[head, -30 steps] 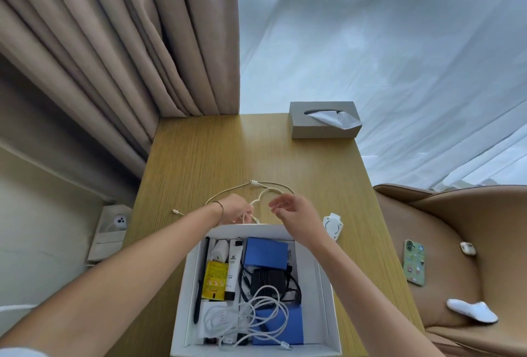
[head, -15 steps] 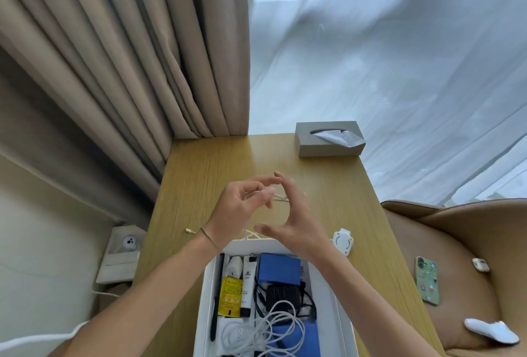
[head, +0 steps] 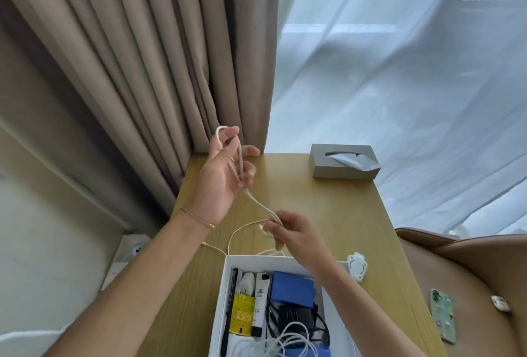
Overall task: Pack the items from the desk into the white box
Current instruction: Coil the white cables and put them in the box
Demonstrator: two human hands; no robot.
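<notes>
Left hand (head: pixel 221 182) raised above the tabletop (head: pixel 328 214), palm toward the camera, grip curled round a loop of beige cable (head: pixel 258 202) that runs up over the fingers. Right hand (head: pixel 293 232) lower and nearer, grip pinched on the same cable just above the far rim of the white box (head: pixel 221 294). Cable stretched taut between both hands, remainder trailing in loose curves on the tabletop, one plug end lying beside the left forearm. White box open at the near edge, holding a black comb along its left wall, a yellow packet, a white tube, a blue case (head: pixel 292 289), a black adapter and coiled white cords. Right forearm crossing over the box's far right corner, hiding part of its rim. Small white round gadget (head: pixel 357 266) just beside the box to the right. Grey tissue box (head: pixel 343 161) at the far right corner of the tabletop. Beige curtain (head: pixel 137 57) behind on the left, sheer drape on the right. Phone (head: pixel 443 315) lying on the brown armchair at right.
</notes>
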